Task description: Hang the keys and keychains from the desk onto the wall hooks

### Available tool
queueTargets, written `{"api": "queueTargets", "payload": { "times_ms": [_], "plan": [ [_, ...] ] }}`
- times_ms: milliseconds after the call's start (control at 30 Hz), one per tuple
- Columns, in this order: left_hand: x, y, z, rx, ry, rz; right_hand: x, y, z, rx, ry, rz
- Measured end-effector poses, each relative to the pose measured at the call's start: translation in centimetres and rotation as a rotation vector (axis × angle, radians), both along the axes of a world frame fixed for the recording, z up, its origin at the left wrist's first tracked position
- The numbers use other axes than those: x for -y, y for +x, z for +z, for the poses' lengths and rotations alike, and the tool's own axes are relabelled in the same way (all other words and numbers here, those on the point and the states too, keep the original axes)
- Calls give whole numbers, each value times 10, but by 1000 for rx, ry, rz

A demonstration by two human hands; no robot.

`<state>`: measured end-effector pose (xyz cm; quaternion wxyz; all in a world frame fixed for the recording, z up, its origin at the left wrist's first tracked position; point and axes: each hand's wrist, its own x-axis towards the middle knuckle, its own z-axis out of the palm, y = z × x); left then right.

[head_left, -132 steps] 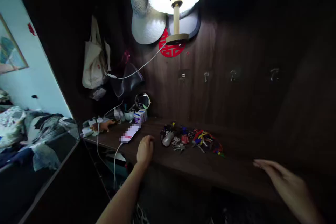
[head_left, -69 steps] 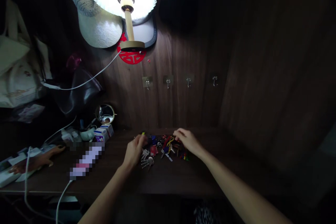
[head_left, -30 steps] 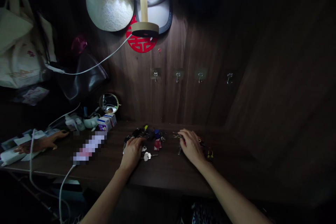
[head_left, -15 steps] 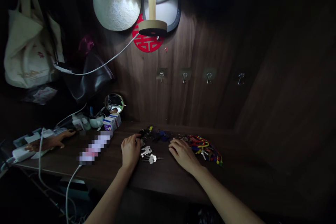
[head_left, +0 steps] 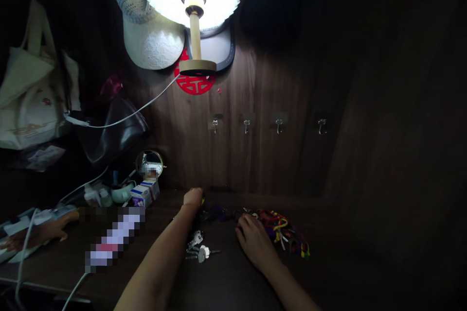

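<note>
My left hand (head_left: 193, 198) reaches toward the back of the shelf, beside a small yellow-green tag (head_left: 203, 201). Its fingers are hidden behind the hand, so what it touches does not show. Nearer me, just right of my left forearm, lie silver keys (head_left: 203, 253) in a loose bunch. My right hand (head_left: 253, 238) rests palm down with its fingers stretched out and slightly bent. By its fingertips and on its right lies a tangle of red, yellow and blue cords (head_left: 279, 223) with keys among them. Dark blue items (head_left: 218, 213) lie between both hands, hard to make out.
Several metal hooks (head_left: 247, 125) are stuck to the wood wall. A lit lamp (head_left: 196, 39) hangs above, its white cable (head_left: 134, 112) running left. On the left stand a round mirror (head_left: 150, 163), small boxes (head_left: 145, 193) and bottles (head_left: 105, 198). Bags (head_left: 36, 102) hang behind.
My left hand has moved farther back, away from beside the silver keys, to the back of the shelf. My right hand stays by the cords. The camera view has tilted up and turned slightly right.
</note>
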<state>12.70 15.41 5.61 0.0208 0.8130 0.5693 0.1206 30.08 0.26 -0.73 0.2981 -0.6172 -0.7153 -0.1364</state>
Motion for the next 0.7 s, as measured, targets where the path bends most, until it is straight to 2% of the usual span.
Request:
{"api": "queueTargets", "payload": {
  "times_ms": [200,367,500,700],
  "plan": [
    [0,-7,0,131,-31,21,0,1,-2,-13,3,-17],
    [6,-11,12,424,-6,29,1,2,-1,-8,-1,9],
    [0,-5,35,754,-24,24,1,1,0,-21,-2,7],
    [-3,16,80,1280,-92,-122,2,0,2,-37,-15,2]
  ]
}}
